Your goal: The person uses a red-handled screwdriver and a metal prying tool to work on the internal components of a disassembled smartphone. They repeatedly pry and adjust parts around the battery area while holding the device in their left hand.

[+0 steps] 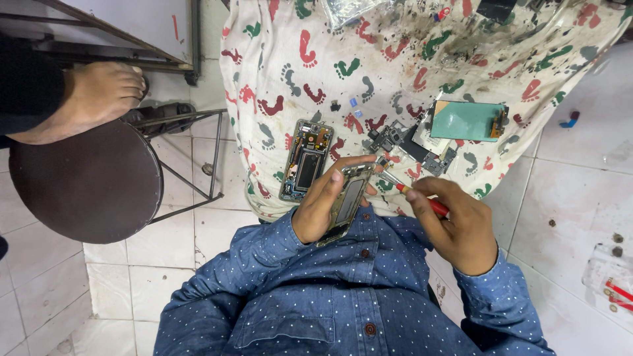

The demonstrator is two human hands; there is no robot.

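My left hand (321, 201) grips a bare metal phone frame (349, 201), held upright over my lap. My right hand (455, 227) holds a red-handled screwdriver (422, 199), its thin tip touching the upper right corner of the frame. On the footprint-patterned cloth (395, 59) just beyond my hands lies an opened phone body (305, 159) showing its circuit board. To its right are dark loose phone parts (412, 146) and a green-backed screen panel (467, 120).
A round dark stool (86, 188) stands at left with another person's bare foot (89, 99) resting by it. White floor tiles (580, 191) surround the cloth. A small tray with red-handled tools (610, 280) sits at the right edge. Small blue bits (356, 104) lie on the cloth.
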